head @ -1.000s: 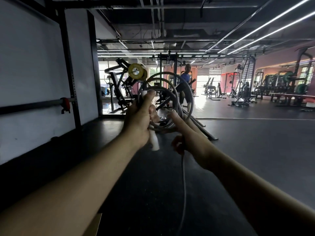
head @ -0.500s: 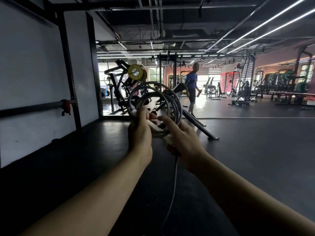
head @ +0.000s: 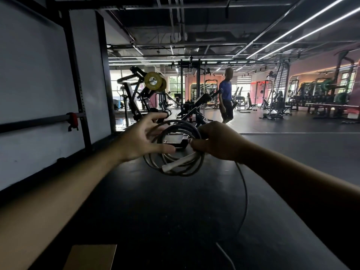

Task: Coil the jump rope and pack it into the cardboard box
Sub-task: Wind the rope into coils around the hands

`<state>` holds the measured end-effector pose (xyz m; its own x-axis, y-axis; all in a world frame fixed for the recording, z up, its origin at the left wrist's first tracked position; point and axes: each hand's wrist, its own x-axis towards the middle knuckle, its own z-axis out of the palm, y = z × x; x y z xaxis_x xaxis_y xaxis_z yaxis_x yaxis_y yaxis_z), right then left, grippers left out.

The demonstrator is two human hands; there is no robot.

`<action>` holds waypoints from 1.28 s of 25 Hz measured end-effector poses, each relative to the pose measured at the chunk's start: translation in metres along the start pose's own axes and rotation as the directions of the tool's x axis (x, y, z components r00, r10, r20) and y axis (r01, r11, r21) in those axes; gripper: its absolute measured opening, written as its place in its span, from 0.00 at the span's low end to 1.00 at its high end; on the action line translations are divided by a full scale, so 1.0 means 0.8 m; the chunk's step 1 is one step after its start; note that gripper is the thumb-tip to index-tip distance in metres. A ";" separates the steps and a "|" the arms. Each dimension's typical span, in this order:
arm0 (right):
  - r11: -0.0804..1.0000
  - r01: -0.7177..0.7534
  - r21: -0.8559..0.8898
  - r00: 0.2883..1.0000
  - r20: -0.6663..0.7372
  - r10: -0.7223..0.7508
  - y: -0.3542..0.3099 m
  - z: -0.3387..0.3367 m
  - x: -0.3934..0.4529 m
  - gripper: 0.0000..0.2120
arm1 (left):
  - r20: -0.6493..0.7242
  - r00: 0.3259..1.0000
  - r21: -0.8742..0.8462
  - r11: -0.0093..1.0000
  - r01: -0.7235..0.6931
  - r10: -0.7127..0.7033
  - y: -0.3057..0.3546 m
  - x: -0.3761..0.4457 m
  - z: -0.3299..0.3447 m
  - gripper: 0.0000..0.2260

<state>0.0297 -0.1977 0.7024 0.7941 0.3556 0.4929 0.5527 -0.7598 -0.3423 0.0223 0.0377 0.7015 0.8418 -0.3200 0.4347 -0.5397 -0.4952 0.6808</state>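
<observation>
The grey jump rope [head: 183,172] hangs in several loops in front of me, with a white handle [head: 178,164] lying across the lower part of the coil. My right hand [head: 218,142] grips the coil at its upper right side. My left hand [head: 144,139] is spread with straight fingers at the coil's left edge, thumb under it, holding nothing. A loose tail of rope [head: 244,201] drops from my right hand toward the floor. A corner of the cardboard box [head: 89,257] shows at the bottom left.
A white wall with a black rack upright and a bar [head: 39,121] runs along the left. Weight machines [head: 148,98] stand ahead, and a person in a blue shirt [head: 226,96] walks beyond them. Dark rubber floor [head: 155,211] lies below.
My left hand has let go of the coil and opened. My right hand has taken the coil, which now hangs lower and flatter. The person in blue has walked right.
</observation>
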 end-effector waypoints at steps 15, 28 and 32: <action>0.968 0.073 0.242 0.997 -0.007 -0.074 -0.018 -0.037 0.007 0.18 | 0.118 0.990 -0.118 0.991 -0.061 0.075 0.043 0.030 0.047 0.14; 0.941 0.280 0.189 0.852 -0.501 -0.153 -0.032 0.000 0.012 0.08 | 0.056 0.998 -0.237 0.972 -0.015 0.029 0.047 0.004 0.078 0.13; 0.944 0.277 0.178 0.871 -0.461 -0.169 -0.044 -0.004 0.014 0.08 | -0.022 0.999 -0.325 0.944 -0.049 0.044 0.045 -0.003 0.087 0.09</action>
<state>0.0184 -0.1684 0.7223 0.4820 0.1871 0.8560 0.7871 -0.5217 -0.3292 0.0010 -0.0353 0.6842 0.8172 -0.3238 0.4768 -0.5499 -0.1897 0.8134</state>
